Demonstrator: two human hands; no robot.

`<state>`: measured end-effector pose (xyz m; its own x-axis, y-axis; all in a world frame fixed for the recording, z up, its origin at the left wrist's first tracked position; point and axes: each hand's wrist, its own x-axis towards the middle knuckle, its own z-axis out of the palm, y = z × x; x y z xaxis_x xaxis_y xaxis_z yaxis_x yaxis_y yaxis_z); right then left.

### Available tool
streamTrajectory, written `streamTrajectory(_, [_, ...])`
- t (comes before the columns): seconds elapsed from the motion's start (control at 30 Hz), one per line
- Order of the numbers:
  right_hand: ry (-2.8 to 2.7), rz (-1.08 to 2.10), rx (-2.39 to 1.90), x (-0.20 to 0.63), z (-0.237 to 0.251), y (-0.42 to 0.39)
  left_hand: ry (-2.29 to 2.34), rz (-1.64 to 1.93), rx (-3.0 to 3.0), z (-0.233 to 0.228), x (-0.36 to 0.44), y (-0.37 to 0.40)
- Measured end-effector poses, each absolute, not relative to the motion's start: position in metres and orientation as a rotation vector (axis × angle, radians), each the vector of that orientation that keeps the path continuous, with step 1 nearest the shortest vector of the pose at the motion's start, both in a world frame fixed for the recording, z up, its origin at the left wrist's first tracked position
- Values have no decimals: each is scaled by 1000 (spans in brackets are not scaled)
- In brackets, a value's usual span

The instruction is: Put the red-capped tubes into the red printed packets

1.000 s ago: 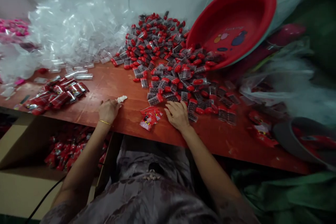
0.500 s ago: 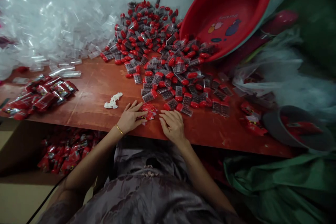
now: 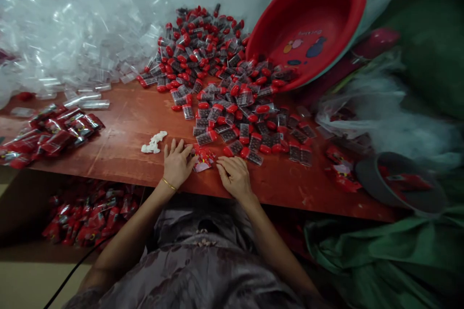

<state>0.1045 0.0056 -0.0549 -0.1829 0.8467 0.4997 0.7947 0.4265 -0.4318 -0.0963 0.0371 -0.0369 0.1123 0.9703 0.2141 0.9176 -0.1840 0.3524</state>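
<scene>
A red printed packet (image 3: 203, 160) lies flat on the table near its front edge, between my two hands. My left hand (image 3: 177, 164) rests at the packet's left side, fingers spread and thumb against its edge. At the right side my right hand (image 3: 235, 176) sits low on the table, its fingers loosely bent and the thumb slightly apart from them. Nothing shows in its grasp. Just beyond both hands spreads a heap of small clear tubes with red caps (image 3: 213, 65), filled with dark pieces. A white crumpled lump (image 3: 154, 142) lies left of my left hand.
Filled red packets (image 3: 58, 135) are piled on the left, above a cardboard box (image 3: 21, 203) of more packets. Clear empty tubes (image 3: 79, 34) heap up behind. A red basin (image 3: 308, 24) leans at the back right; a grey bowl (image 3: 369, 178) stands at the right edge.
My left hand has drawn back from over the packet and its fingers now spread upward, so more of the packet shows. My right hand's thumb and fingers have come closer together. The view has shifted slightly.
</scene>
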Motion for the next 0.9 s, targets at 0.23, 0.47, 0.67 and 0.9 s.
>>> streamTrajectory(0.23, [-2015,100,-1402,104,-57,6,1750,561,2305,-37,-113,46])
streamTrajectory(0.47, [-1961,72,-1387,104,-54,3,1788,624,2161,-44,-113,53])
streamTrajectory(0.67, [-1719,382,-1416,78,-34,6,1775,905,2052,-27,-103,37])
streamTrajectory(0.9, [-1420,899,-1245,49,-21,31,1575,1142,1645,-11,-88,26])
